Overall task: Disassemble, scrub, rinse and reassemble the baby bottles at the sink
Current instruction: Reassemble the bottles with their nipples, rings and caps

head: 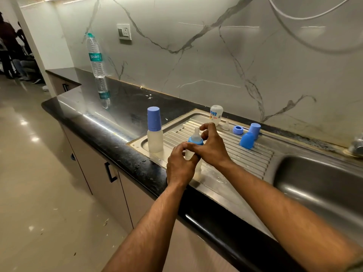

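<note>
Drainboard (245, 154): three bottles (155, 138), two caps (247, 140).

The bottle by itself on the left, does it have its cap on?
Yes. The bottle stands upright on the drainboard with its blue cap covering the top.

capped bottle (155, 132) left on drainboard (245, 156), caps (250, 135) right

Capped bottle (155, 130) left, caps (249, 137) right flank drainboard (235, 154).
</note>
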